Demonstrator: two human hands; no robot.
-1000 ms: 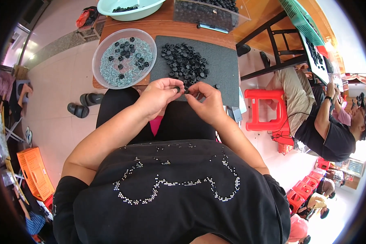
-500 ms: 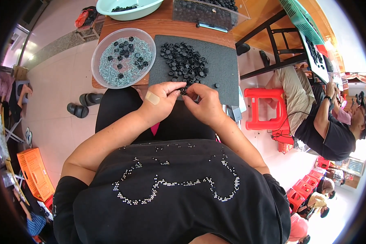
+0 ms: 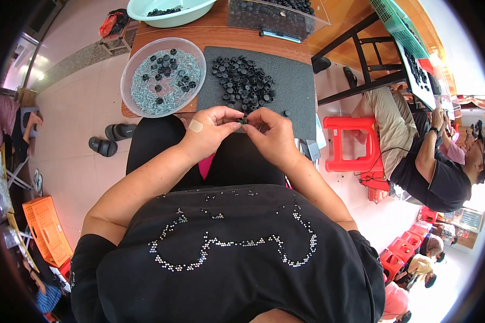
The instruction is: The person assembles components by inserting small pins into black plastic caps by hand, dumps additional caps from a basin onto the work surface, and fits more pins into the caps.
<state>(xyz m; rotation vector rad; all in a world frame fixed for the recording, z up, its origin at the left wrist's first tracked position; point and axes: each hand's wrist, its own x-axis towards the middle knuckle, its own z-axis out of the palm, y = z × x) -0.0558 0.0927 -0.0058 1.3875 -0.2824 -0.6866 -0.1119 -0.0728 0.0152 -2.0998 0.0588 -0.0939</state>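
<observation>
Between the fingertips of both hands is a small black cap-like part (image 3: 242,120), mostly covered by the fingers. My left hand (image 3: 211,132), with a plaster on its back, pinches it from the left. My right hand (image 3: 271,135) pinches from the right, thumb and fingers meeting at the part. Just beyond the fingertips a heap of small black round caps (image 3: 244,78) lies on a dark grey mat (image 3: 298,86). To the left stands a clear round tub (image 3: 127,81), with many silvery screws (image 3: 145,91) and several black caps in it.
At the table's back are a pale green basin (image 3: 172,20) and a clear box (image 3: 280,20) of black parts, with a pen (image 3: 281,36) before it. A red stool (image 3: 351,144) stands to the right; a seated person (image 3: 431,167) works beyond it. Slippers (image 3: 110,139) lie left.
Both hands have shifted very slightly, with the fingertips still together around the small black part. The heap and the tub look the same.
</observation>
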